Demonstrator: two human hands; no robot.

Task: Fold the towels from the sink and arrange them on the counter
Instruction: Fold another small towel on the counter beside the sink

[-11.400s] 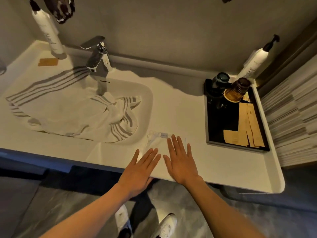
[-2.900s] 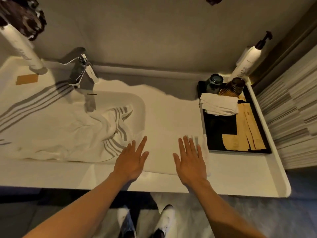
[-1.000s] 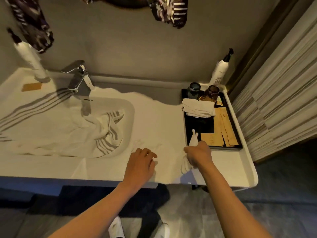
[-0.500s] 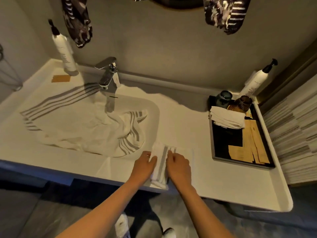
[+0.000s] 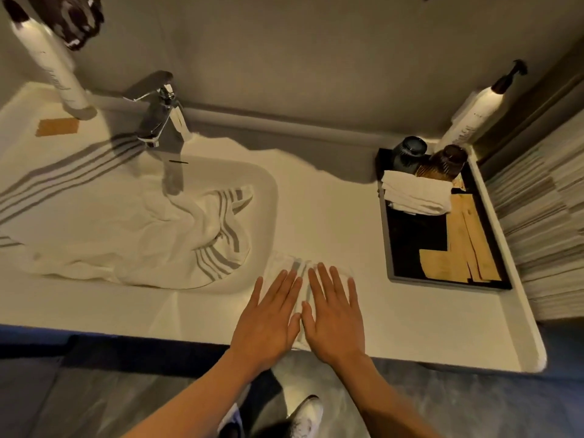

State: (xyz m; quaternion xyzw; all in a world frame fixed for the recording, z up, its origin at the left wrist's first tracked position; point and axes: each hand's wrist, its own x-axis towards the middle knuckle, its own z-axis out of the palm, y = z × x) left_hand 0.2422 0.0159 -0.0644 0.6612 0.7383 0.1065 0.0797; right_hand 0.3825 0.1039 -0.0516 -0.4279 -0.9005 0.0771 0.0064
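Observation:
A small white towel with grey stripes [image 5: 297, 267] lies folded on the white counter [image 5: 410, 327] near its front edge, just right of the sink [image 5: 268, 197]. My left hand [image 5: 268, 317] and my right hand [image 5: 335, 314] lie flat on it side by side, fingers straight, covering most of it. A large white towel with grey stripes [image 5: 132, 235] lies crumpled in the sink and spreads over the counter to the left. Another folded white towel [image 5: 414, 192] sits at the back of the black tray [image 5: 387, 248].
A chrome faucet [image 5: 158, 121] stands behind the sink. The tray on the right also holds a dark cup [image 5: 407, 153], an amber glass [image 5: 448, 161] and tan packets [image 5: 464, 248]. White pump bottles stand at back left [image 5: 53, 64] and back right [image 5: 474, 115].
Half a second ago both hands gripped the small towel's fold; now they lie flat on it, fingers spread straight. The towel lies flatter.

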